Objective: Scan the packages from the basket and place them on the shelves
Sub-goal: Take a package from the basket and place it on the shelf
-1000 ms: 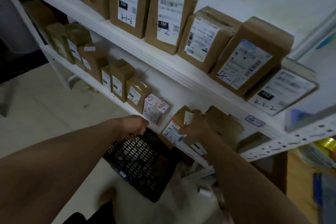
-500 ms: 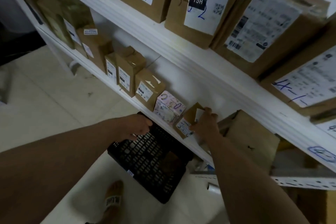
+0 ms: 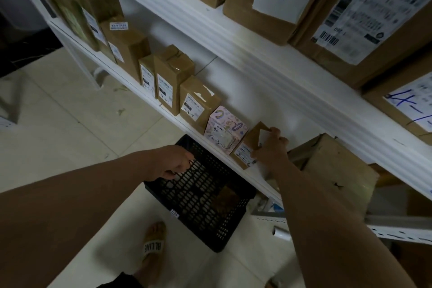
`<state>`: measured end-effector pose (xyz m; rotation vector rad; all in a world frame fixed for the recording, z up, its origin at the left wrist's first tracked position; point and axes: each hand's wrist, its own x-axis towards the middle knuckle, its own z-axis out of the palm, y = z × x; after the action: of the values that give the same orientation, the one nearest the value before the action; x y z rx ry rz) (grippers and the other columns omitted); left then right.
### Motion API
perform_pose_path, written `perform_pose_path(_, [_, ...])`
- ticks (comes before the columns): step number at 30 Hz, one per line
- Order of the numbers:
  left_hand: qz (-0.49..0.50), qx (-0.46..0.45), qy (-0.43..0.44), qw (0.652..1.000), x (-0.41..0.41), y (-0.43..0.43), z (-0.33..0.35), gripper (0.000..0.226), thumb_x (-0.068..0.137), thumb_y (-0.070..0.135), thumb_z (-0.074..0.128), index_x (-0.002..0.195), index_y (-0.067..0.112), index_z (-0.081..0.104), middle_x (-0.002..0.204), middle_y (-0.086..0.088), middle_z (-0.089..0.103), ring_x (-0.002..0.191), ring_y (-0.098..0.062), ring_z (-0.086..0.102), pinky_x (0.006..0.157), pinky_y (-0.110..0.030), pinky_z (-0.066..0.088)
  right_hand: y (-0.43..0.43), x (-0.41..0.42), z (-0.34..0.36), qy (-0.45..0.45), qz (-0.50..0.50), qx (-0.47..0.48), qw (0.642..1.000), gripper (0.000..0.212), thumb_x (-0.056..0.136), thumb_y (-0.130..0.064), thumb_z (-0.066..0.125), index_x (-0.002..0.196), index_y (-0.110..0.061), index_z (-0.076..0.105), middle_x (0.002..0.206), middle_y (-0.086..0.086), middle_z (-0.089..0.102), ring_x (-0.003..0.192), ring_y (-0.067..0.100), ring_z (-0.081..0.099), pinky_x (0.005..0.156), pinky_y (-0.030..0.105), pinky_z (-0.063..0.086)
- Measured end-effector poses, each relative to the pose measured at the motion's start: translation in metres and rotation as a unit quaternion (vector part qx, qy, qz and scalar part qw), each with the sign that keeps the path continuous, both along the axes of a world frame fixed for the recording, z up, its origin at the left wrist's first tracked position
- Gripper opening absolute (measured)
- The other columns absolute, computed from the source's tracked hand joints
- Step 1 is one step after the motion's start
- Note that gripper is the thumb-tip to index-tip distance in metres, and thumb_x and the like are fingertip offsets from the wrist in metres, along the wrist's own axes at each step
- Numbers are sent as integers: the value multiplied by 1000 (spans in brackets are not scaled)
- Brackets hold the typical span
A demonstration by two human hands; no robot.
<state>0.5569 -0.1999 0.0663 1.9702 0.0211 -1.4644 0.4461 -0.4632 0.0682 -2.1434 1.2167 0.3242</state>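
Head view: my right hand (image 3: 271,149) pinches the small brown package (image 3: 247,145), on end on the shelf (image 3: 264,177) just right of the pink box (image 3: 225,130), fingers (image 3: 274,132) curled over its top corner — my left hand (image 3: 173,162), below-left of that box, grips the basket (image 3: 201,196).

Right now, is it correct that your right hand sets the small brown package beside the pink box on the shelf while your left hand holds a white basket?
The head view shows the basket is black, not white. Otherwise yes: the right hand grips the small brown package beside the pink box on the shelf, and the left hand holds the basket.
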Motion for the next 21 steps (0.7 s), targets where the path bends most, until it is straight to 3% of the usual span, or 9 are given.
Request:
perform_pose_path(6, [-14,-12,10,1000,-8,-1,9,44,93,-2,55,131,20,61,130,-3,60,122,-16,54,78,-24,49,5,-4,9,13,4,18,1000,113,75,-11,87,157,-23,9,148,19,21,129,39,43,107,43,42])
perform_pose_path(11, [-28,-22,17,999,-13,-4,20,35,94,10,63,128,20,60,130,-6,59,126,-20,54,85,-28,50,10,-16,25,45,13,-11,999,110,77,-17,86,156,-21,10,147,20,22,129,41,42,104,45,44])
perform_pose_path(13, [-28,-24,21,999,-15,-4,24,32,94,10,63,125,20,60,122,-4,59,121,-20,54,95,-33,48,14,-23,30,48,32,-61,996,97,80,-22,83,152,-14,18,144,21,28,128,41,40,99,44,47])
perform_pose_path(16, [-29,-24,23,999,-20,-5,24,34,95,9,63,128,18,59,120,-4,59,116,-19,53,100,-35,47,28,-34,40,18,31,-140,990,65,93,-28,69,140,-5,30,135,23,37,114,41,52,84,42,51])
perform_pose_path(18, [-10,-18,27,999,-27,-3,19,24,95,8,63,117,17,63,124,-9,60,115,-21,55,101,-36,47,42,-41,43,8,21,-137,990,59,95,-18,61,143,-4,30,133,23,40,112,40,55,88,43,51])
perform_pose_path(21, [11,-2,34,999,-42,2,11,14,93,5,64,103,15,66,111,-9,64,103,-20,59,102,-38,50,62,-58,31,14,74,-84,994,54,94,-12,57,144,-6,36,130,19,53,111,34,58,87,37,52])
